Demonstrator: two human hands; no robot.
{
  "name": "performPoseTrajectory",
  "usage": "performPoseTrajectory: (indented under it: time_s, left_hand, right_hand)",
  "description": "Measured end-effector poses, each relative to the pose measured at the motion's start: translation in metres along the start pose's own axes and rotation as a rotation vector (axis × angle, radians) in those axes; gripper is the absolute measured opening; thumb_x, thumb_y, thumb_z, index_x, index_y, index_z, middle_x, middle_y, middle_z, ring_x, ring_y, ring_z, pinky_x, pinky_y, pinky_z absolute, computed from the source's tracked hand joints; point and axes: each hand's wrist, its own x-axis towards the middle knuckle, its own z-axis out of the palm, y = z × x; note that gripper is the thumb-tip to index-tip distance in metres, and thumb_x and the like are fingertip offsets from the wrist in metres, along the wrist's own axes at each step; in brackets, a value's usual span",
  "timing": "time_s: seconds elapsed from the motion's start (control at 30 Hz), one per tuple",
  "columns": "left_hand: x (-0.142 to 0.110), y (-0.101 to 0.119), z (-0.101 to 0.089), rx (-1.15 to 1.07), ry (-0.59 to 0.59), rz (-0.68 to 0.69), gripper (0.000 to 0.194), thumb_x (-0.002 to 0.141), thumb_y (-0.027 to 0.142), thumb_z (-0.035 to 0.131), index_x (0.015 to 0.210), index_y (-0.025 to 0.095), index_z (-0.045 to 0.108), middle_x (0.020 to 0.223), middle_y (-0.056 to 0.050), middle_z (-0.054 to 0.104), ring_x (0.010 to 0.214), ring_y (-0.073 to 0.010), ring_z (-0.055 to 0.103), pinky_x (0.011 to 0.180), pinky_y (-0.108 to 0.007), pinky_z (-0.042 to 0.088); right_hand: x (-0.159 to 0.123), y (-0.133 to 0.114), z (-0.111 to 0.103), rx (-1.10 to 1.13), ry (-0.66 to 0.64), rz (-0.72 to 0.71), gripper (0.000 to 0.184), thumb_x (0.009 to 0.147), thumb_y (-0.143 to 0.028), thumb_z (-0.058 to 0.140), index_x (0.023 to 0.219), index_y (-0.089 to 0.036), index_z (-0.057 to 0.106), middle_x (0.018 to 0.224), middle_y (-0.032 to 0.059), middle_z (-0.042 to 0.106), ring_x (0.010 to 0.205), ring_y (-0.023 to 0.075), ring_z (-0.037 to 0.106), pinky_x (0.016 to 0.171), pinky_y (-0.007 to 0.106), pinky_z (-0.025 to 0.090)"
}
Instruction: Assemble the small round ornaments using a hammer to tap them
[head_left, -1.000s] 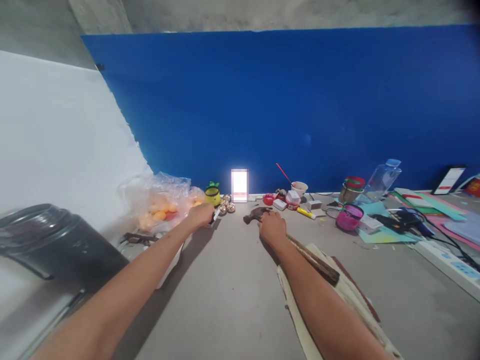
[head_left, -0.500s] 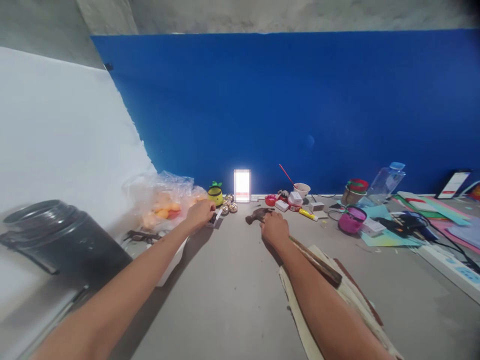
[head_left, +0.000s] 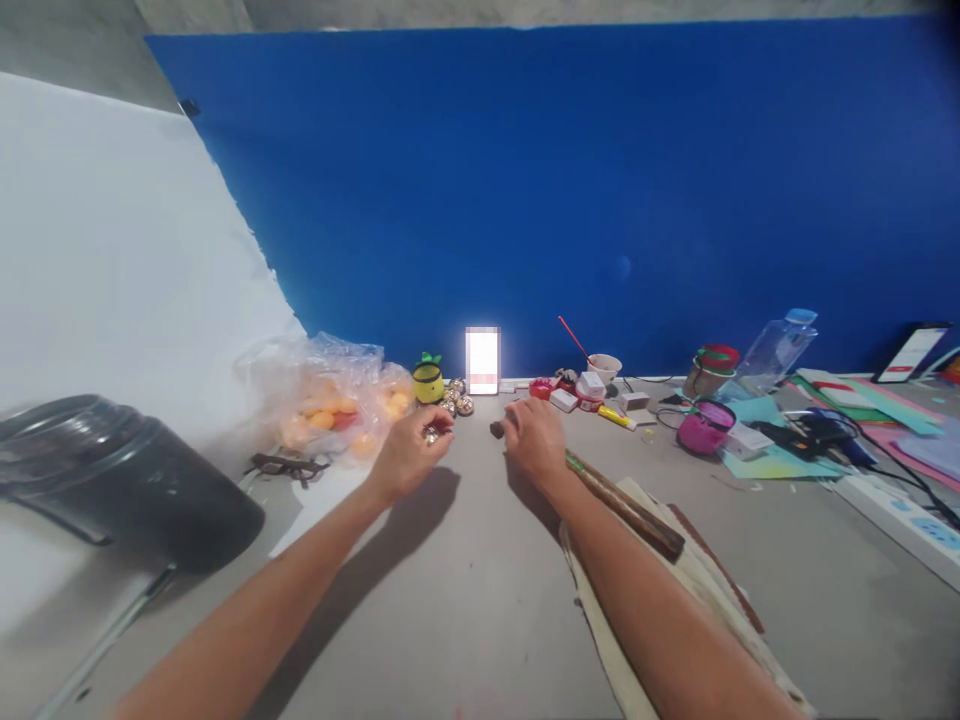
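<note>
My left hand [head_left: 412, 450] is raised a little above the table, its fingers curled together around a small shiny thing [head_left: 431, 435], mostly hidden by the fingers. Just behind it lie several shiny gold balls [head_left: 457, 402] beside a yellow pot-like container [head_left: 428, 383] with a green top. My right hand [head_left: 536, 440] is closed over the head end of a hammer [head_left: 630, 514]. A bit of the hammer's dark metal head shows left of the fingers. The wooden handle runs back along my forearm, above a folded beige cloth [head_left: 600, 625].
A clear plastic bag of orange fruit [head_left: 322, 405], glasses [head_left: 289, 465] and a big dark jar [head_left: 135, 485] stand left. A lit phone [head_left: 482, 360] leans at the blue wall. Small boxes [head_left: 564, 400], a pink pouch [head_left: 705, 428], a clear bottle [head_left: 776, 355] and a power strip [head_left: 900, 530] lie right.
My left hand has moved slightly right and nearer, off the white object beside the bag. My right hand has shifted over the hammer's head, covering more of it. The view has tilted slightly down.
</note>
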Motion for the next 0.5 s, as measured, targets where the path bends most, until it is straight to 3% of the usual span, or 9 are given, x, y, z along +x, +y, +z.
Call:
performPoseTrajectory:
  time_s: [0.1, 0.2, 0.37, 0.5]
  left_hand:
    - [-0.023, -0.002, 0.021, -0.026, -0.004, 0.039, 0.020, 0.085, 0.024, 0.063, 0.103, 0.020, 0.069, 0.093, -0.003, 0.075, 0.084, -0.0192, 0.070, 0.081, -0.032, 0.055]
    - [-0.034, -0.013, 0.038, 0.000, -0.004, 0.077, 0.025, 0.089, 0.023, 0.061, 0.113, 0.020, 0.067, 0.104, -0.006, 0.076, 0.091, -0.0212, 0.072, 0.083, -0.034, 0.056]
    - [-0.041, -0.027, 0.050, 0.044, -0.023, 0.162, 0.021, 0.095, 0.026, 0.057, 0.113, 0.020, 0.066, 0.106, -0.008, 0.074, 0.093, -0.0224, 0.071, 0.084, -0.035, 0.056]
    - [-0.044, -0.032, 0.053, -0.007, -0.057, 0.126, 0.027, 0.094, 0.028, 0.062, 0.119, 0.020, 0.064, 0.105, -0.007, 0.074, 0.093, -0.0219, 0.070, 0.085, -0.034, 0.056]
  right_hand:
    - [-0.007, -0.018, 0.012, 0.541, -0.215, 0.060, 0.016, 0.091, -0.032, 0.066, 0.091, -0.019, 0.075, 0.087, 0.0058, 0.075, 0.081, 0.0206, 0.066, 0.077, 0.032, 0.051]
    - [-0.015, -0.029, 0.023, 0.826, -0.348, 0.173, 0.019, 0.082, -0.037, 0.070, 0.080, -0.018, 0.075, 0.070, 0.0009, 0.069, 0.064, 0.0156, 0.059, 0.064, 0.028, 0.046]
    - [-0.019, -0.031, 0.025, 0.872, -0.358, 0.276, 0.015, 0.071, -0.032, 0.073, 0.075, -0.017, 0.075, 0.067, 0.0008, 0.068, 0.063, 0.0147, 0.058, 0.062, 0.028, 0.044]
    - [-0.018, -0.031, 0.021, 0.806, -0.405, 0.298, 0.009, 0.069, -0.026, 0.070, 0.070, -0.017, 0.073, 0.067, 0.0008, 0.068, 0.064, 0.0138, 0.056, 0.062, 0.027, 0.043]
